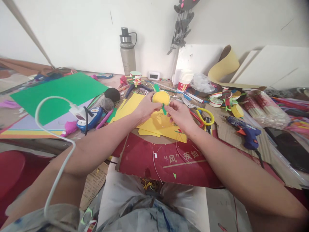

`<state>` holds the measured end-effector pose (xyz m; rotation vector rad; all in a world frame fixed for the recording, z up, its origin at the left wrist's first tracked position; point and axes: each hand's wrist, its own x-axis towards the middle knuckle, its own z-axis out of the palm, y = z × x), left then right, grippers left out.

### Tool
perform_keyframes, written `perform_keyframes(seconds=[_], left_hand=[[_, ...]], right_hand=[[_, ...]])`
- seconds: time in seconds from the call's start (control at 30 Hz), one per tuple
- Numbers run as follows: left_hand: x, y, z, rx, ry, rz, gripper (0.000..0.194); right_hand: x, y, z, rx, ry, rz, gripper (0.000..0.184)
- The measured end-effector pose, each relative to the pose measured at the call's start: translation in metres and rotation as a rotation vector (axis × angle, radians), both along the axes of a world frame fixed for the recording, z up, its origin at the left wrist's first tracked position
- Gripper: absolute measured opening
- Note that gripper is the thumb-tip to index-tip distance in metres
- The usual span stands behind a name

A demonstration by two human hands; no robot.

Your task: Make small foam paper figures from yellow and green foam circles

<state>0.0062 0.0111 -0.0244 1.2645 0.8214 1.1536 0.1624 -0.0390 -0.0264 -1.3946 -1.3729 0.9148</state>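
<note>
My left hand (pixel 149 108) is closed on the side of a small round disc (pixel 161 97) with a yellow face and a pale rim. At the disc's lower edge, my right hand (pixel 177 112) pinches a narrow green paper strip (pixel 164 109). Another green strip (pixel 156 87) sticks up behind the disc's top. Below both hands lie overlapping yellow paper sheets (pixel 149 132). Right of my right hand are scissors (pixel 205 116) with yellow and red handles.
A blue glue gun (pixel 248 133) rests on cardboard at the right, near a black phone (pixel 288 148). Stacked paper cups (pixel 185 79), a grey bottle (pixel 127 54) and a small white clock (pixel 154 75) stand at the back. Green sheet (pixel 62 93) lies left; a white cable (pixel 54 183) crosses my left arm.
</note>
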Motion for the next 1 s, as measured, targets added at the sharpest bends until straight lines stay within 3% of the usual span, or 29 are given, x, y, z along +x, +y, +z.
perform_keyframes(seconds=[0.2, 0.37, 0.53, 0.8, 1.0], left_hand=[[0.001, -0.003, 0.003, -0.065, -0.067, -0.087, 0.036], [-0.002, 0.0, 0.004, -0.135, -0.217, -0.173, 0.022], [-0.004, 0.007, 0.004, -0.205, -0.249, -0.156, 0.021], [-0.006, 0.003, 0.004, -0.035, -0.167, -0.153, 0.019], [-0.006, 0.005, 0.003, -0.011, -0.082, -0.093, 0.014]], right_hand=[[0.001, 0.003, -0.003, -0.005, 0.152, 0.004, 0.029], [0.002, 0.003, 0.001, -0.074, 0.353, 0.039, 0.027], [0.003, 0.001, 0.005, -0.123, 0.49, 0.069, 0.027], [0.002, -0.001, 0.002, -0.063, 0.446, 0.119, 0.034], [0.0, -0.002, 0.001, -0.017, 0.319, 0.108, 0.034]])
